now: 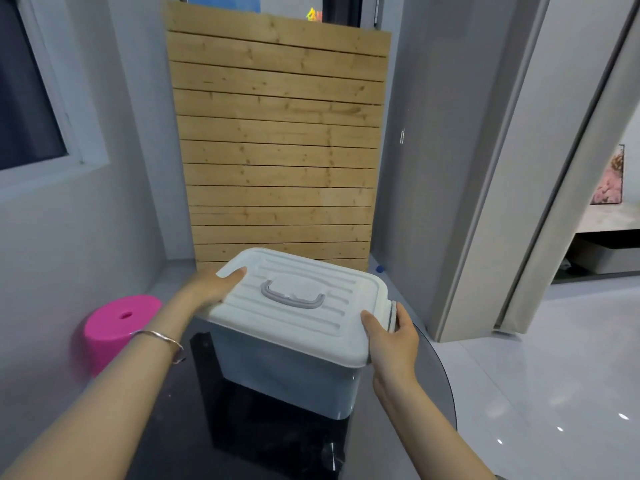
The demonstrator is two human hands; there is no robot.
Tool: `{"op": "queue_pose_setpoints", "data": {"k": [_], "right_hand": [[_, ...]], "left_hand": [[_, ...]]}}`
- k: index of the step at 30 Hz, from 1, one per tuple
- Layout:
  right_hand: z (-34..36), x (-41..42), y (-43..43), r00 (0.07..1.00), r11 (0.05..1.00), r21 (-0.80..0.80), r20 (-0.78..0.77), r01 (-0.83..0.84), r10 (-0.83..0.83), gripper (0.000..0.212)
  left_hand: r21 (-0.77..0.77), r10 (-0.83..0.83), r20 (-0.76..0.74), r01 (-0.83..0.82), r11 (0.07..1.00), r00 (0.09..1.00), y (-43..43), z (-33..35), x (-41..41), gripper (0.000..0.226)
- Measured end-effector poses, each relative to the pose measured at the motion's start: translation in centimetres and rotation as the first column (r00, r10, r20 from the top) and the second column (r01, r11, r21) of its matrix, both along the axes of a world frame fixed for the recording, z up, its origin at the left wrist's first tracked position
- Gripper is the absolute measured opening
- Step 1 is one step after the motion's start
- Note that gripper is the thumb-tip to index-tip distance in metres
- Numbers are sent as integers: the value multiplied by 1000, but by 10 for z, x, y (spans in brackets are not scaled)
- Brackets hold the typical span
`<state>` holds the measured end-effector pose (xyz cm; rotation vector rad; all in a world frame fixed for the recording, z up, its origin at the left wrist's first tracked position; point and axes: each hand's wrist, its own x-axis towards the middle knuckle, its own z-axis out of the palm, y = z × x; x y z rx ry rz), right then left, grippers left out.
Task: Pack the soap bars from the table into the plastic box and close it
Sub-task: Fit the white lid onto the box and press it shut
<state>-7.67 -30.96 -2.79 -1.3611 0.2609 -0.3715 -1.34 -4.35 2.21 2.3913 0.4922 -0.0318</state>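
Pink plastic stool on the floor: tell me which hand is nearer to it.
Left. The left hand grips the white lid's left edge, on the pink plastic stool's side; the right hand holds the opposite edge.

Matt plastic lid (298,299), glossy (perhaps glass) table (277,445)

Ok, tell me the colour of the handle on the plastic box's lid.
Grey: the curved handle lies flat on the white ribbed lid, clearest in the head view.

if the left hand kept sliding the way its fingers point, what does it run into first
The left hand grips the left edge of the white lid, fingers pointing right across its top. Going straight on, it would likely meet the grey handle at the lid's middle first, though its height is hard to judge.
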Motion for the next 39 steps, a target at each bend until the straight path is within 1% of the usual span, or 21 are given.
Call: {"op": "queue_pose_setpoints", "data": {"k": [3,5,8,10,12,13,14,17,19,21,23,25,26,27,28,30,31,33,36,38,39], "right_hand": [[11,25,-14,993,993,-61,-62,-100,97,14],[20,44,-25,977,979,-94,-132,-183,170,12],[27,69,-32,953,942,-230,-235,-246,191,14],[29,80,-30,942,904,-335,-289,-265,169,26],[32,85,-28,914,885,-365,-380,-290,143,41],[33,87,-28,899,877,-374,-418,-301,131,45],[34,88,-28,893,869,-385,-433,-309,125,44],[30,91,-24,921,837,-480,-384,-263,70,17],[29,91,-20,934,784,-575,-357,-233,16,24],[32,89,-16,933,736,-636,-360,-230,-20,32],[33,87,-15,930,679,-687,-368,-258,-19,34],[34,85,-13,931,593,-752,-365,-288,-10,37],[34,84,-13,941,527,-803,-338,-280,-16,41],[35,84,-9,956,445,-859,-291,-252,-21,45],[37,83,-7,973,371,-905,-229,-206,-17,50],[45,83,7,993,285,-952,-95,-110,67,49],[50,84,16,990,254,-963,-56,-88,132,48],[59,89,43,960,170,-980,-52,-102,277,50],[68,98,90,868,82,-979,-127,-189,481,50],[70,105,120,806,33,-958,-220,-284,549,53],[69,111,138,779,-8,-949,-264,-316,568,55]], "left_hand": [[0,19,8,-19,1000,1000,3,-3,-1,65],[-20,37,-23,-37,999,999,3,-4,-5,78],[-50,59,-77,-63,997,995,-3,-2,-11,86],[-50,79,-78,-83,995,994,-5,-3,-12,88],[-43,92,-69,-95,995,993,-6,-4,-12,91],[-45,96,-64,-99,994,993,-6,-5,-12,92],[-48,101,-62,-104,993,993,-6,-6,-13,93],[-42,102,-60,-105,994,993,-5,-8,-11,93],[-23,91,-72,-93,995,993,-4,-8,-8,91],[24,66,-104,-64,998,992,-2,-7,-5,89],[54,45,-126,-39,998,991,2,-5,-2,84],[32,51,-114,-48,998,992,7,-6,-2,76],[-3,55,-96,-55,998,994,9,-7,-3,72],[-84,52,-81,-58,995,995,14,-10,-5,68],[-222,29,-66,-43,974,997,17,-14,-6,65],[-524,-20,-54,-11,852,998,23,-21,-11,58],[-595,-33,-59,-8,804,998,25,-23,-15,54],[-649,-22,-71,-30,760,997,27,-29,-18,47],[-747,-4,-69,-49,663,998,23,-37,-18,47],[-780,8,-61,-53,623,998,20,-42,-18,48],[-789,19,-61,-60,612,998,22,-45,-19,49]]}}
